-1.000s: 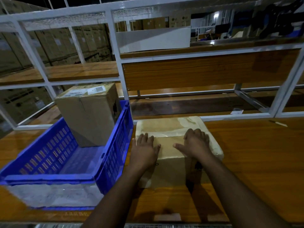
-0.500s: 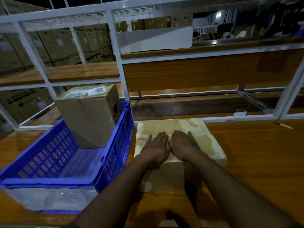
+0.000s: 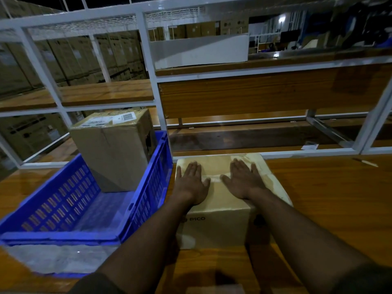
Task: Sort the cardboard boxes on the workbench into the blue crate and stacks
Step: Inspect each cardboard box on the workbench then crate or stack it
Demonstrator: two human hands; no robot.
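Note:
A pale cardboard box (image 3: pixel 220 221) printed "PICO" sits on the wooden workbench (image 3: pixel 331 198), just right of the blue crate (image 3: pixel 146 200). My left hand (image 3: pixel 192 184) and my right hand (image 3: pixel 244 181) lie flat on the box's taped top, fingers spread, palms down, a small gap between them. Neither hand grips anything. A taller brown cardboard box (image 3: pixel 114 149) with white labels on top stands upright inside the crate at its far end.
A white metal shelf frame (image 3: pixel 152 81) with wooden shelves rises directly behind the bench. A white paper scrap (image 3: pixel 309 147) lies on the lower shelf at right. A small stick-like item (image 3: pixel 364 162) rests on the bench's far right. Stacked cartons fill the background.
Both hands slid forward along the box top and moved apart after having been pressed together half a second ago. The box and crate have stayed in place.

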